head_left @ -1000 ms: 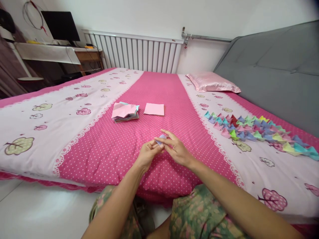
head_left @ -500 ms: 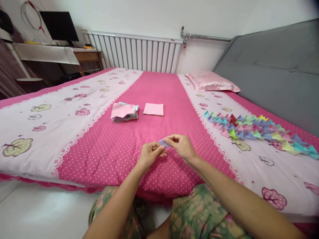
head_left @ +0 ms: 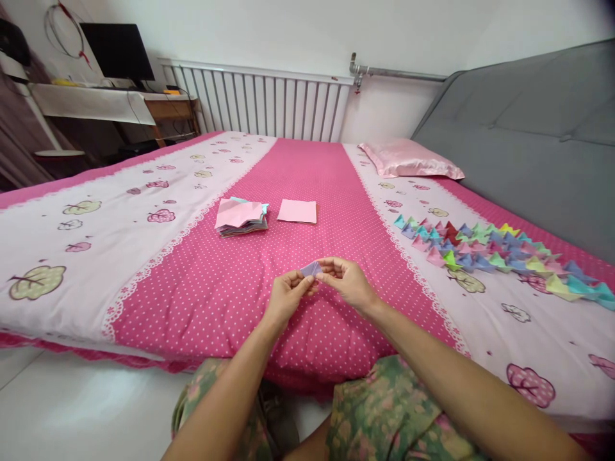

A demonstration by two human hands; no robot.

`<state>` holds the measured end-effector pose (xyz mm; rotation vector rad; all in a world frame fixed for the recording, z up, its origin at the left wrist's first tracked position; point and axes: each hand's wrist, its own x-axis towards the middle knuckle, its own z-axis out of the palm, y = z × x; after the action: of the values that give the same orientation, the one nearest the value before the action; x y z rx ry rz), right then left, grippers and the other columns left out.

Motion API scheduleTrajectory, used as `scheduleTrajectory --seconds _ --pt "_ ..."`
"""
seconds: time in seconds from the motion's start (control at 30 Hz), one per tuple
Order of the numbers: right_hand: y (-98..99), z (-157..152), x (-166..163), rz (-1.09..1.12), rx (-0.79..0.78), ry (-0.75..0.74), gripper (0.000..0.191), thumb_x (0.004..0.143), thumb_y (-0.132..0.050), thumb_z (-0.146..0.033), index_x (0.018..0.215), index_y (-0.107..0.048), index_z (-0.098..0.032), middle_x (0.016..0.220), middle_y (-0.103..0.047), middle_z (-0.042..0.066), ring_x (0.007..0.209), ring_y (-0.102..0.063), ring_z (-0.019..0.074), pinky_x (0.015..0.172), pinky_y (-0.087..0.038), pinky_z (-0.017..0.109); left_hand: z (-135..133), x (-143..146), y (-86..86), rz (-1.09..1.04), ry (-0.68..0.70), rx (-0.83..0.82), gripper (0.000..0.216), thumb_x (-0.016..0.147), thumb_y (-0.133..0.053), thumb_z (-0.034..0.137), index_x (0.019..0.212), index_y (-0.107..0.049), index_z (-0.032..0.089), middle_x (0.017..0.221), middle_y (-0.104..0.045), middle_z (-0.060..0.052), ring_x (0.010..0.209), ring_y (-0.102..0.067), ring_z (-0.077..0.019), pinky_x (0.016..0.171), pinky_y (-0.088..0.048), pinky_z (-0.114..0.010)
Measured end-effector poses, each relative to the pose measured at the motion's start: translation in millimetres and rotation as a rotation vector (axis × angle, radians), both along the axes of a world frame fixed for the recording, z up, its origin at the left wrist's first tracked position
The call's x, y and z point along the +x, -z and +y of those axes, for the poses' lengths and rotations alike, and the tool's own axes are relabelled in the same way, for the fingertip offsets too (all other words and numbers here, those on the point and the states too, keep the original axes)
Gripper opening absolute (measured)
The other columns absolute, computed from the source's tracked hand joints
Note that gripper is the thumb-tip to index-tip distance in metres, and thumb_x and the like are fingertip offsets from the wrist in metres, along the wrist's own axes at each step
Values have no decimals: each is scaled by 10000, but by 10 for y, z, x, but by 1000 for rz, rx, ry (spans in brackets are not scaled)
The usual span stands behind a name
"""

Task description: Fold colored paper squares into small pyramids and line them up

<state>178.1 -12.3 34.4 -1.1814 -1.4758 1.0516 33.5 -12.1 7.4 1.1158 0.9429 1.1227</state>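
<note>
Between my two hands is a small folded piece of purple paper (head_left: 311, 269), with creases running across it. My left hand (head_left: 287, 291) pinches its left edge between thumb and fingers. My right hand (head_left: 346, 280) grips the right side, thumb in front and fingers behind. Both hands hover above the pink dotted strip of the bedspread, near its front edge. Beyond them lie a stack of loose paper sheets (head_left: 241, 216), pink on top, and a neater pile of square pink paper (head_left: 298, 211).
Several folded paper boats (head_left: 500, 246) in many colours stand in rows on the right of the bed (head_left: 307, 169). A pink pillow (head_left: 410, 159) rests by the grey headboard (head_left: 523, 121). At the back left are a desk (head_left: 91, 105) and a monitor (head_left: 116, 52).
The purple paper has turned so that a pointed, creased face shows. My right thumb has shifted lower on it, while my left hand stays nearly in place.
</note>
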Motion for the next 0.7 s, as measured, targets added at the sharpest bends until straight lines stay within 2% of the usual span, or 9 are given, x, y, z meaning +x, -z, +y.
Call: scheduleTrajectory --seconds 0.07,0.17,0.27,0.37,0.57,0.7 --pt "18 8 14 -62 33 22 292 672 -628 -235 950 -602 -147 809 -660 62 731 -616 144 687 -474 280 7 -10 6 44 -42 37 288 641 -664 348 827 -630 131 756 -670 -58 653 -598 -126 621 -452 -225" --pt "82 28 18 -137 65 18 223 669 -627 -223 880 -616 -152 766 -658 51 703 -617 143 667 -480 279 11 -35 19 159 -164 179 330 640 -667 320 928 -627 164 916 -656 -82 803 -596 -163 688 -446 -248" --pt "180 52 -1 -133 44 -34 160 666 -629 -229 805 -622 -150 736 -656 42 678 -617 139 662 -492 281 12 -62 48 270 -235 258 269 629 -670 288 882 -662 196 889 -660 -67 741 -584 -158 676 -433 -254" --pt "259 69 -24 -150 24 -55 136 668 -627 -232 780 -626 -155 725 -657 36 667 -618 139 664 -497 286 15 -77 75 347 -237 286 156 636 -654 255 783 -687 214 790 -666 -44 640 -558 -141 652 -422 -254" --pt "264 69 -26 -153 -23 -16 153 644 -623 -206 788 -638 -155 786 -670 55 700 -626 147 680 -501 293 12 -58 85 395 -202 314 133 645 -636 214 766 -690 219 754 -667 -44 656 -573 -153 666 -432 -268" --pt "190 37 -34 -23 -191 10 165 650 -601 -220 789 -635 -138 788 -670 69 702 -628 149 663 -502 288 3 -45 91 416 -177 305 141 647 -638 232 776 -691 210 773 -669 -54 683 -583 -163 679 -438 -279"
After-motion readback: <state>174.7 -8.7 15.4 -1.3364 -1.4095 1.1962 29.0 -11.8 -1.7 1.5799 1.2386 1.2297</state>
